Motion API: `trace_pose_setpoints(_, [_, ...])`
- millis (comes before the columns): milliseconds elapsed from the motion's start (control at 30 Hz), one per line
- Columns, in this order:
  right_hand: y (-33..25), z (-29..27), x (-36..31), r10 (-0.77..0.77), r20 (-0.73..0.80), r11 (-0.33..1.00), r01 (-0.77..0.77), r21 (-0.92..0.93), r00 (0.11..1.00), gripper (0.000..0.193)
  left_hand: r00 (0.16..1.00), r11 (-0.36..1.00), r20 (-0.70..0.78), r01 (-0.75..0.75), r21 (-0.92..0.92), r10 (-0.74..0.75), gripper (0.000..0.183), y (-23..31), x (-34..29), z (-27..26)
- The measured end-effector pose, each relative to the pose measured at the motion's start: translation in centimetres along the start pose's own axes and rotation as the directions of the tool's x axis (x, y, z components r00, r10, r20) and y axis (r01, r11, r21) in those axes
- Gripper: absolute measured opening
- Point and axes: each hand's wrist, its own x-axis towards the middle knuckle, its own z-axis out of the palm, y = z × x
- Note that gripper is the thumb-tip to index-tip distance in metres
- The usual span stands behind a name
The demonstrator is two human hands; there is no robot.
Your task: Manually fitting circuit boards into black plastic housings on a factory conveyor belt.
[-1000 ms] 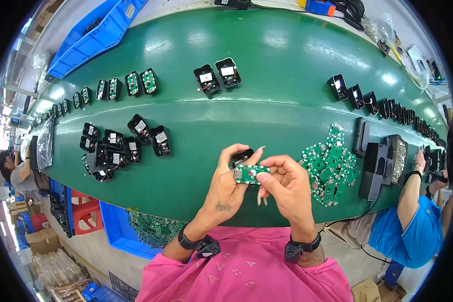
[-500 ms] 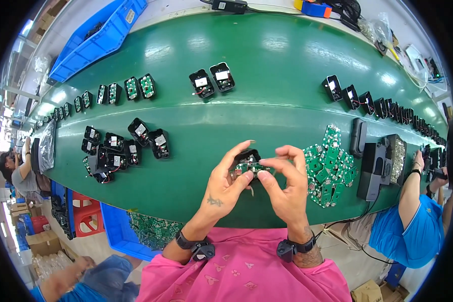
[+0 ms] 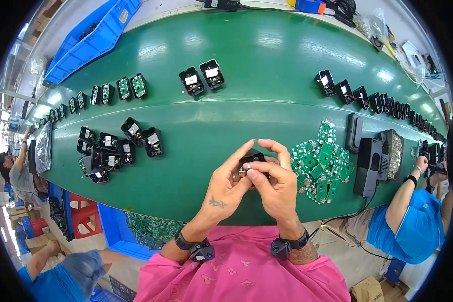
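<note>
My left hand (image 3: 225, 187) is curled round a small black plastic housing (image 3: 252, 155) above the green bench, in front of my chest. A corner of a circuit board (image 3: 243, 172) with small parts shows at the housing, between my hands. My right hand (image 3: 279, 194) bends over it from the right, with its thumb and index fingertips together at the board. Whatever that pinch holds is too small and covered to make out. Most of the housing and board is hidden by my fingers. To the right lies a heap of loose green circuit boards (image 3: 323, 163).
On the green bench (image 3: 206, 121), black housings (image 3: 132, 130) cluster at left, with two more (image 3: 212, 74) farther back. Rows of housings run along both sides. A grey-black device (image 3: 368, 166) stands right of the boards. A blue bin (image 3: 121, 236) sits below the front edge. Co-workers are at both sides.
My right hand has moved left and closed in over the housing, its thumb and index finger coming together. The board is now more covered. The whole view has shifted slightly.
</note>
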Motion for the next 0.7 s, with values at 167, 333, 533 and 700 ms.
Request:
trace_pose_setpoints(167, [-0.6, 0.4, -0.4, -0.042, -0.131, 0.999, 0.040, -0.017, 0.991, 0.009, 1.000, 1.000, -0.028, -0.012, 0.020, 0.012, 0.058, 0.5, 0.0, 0.5])
trace_pose_setpoints(333, [-1.9, -0.3, 0.0, -0.269, -0.114, 0.897, 0.205, -0.391, 0.957, 0.007, 0.970, 0.975, -0.147, -0.172, 0.140, 0.192, 0.054, 1.2, -0.1, 0.6])
trace_pose_setpoints(533, [-3.2, -1.8, 1.7, -0.253, 0.155, 0.911, 0.289, -0.293, 0.955, 0.008, 0.948, 0.867, -0.054, -0.262, 0.424, 0.313, 0.052, 2.3, -0.7, 0.2])
trace_pose_setpoints(700, [-4.0, -3.4, 2.3, -0.203, 0.277, 0.924, 0.278, -0.263, 0.939, 0.008, 0.949, 0.822, 0.028, -0.285, 0.492, 0.313, 0.050, 3.0, -0.8, 0.4])
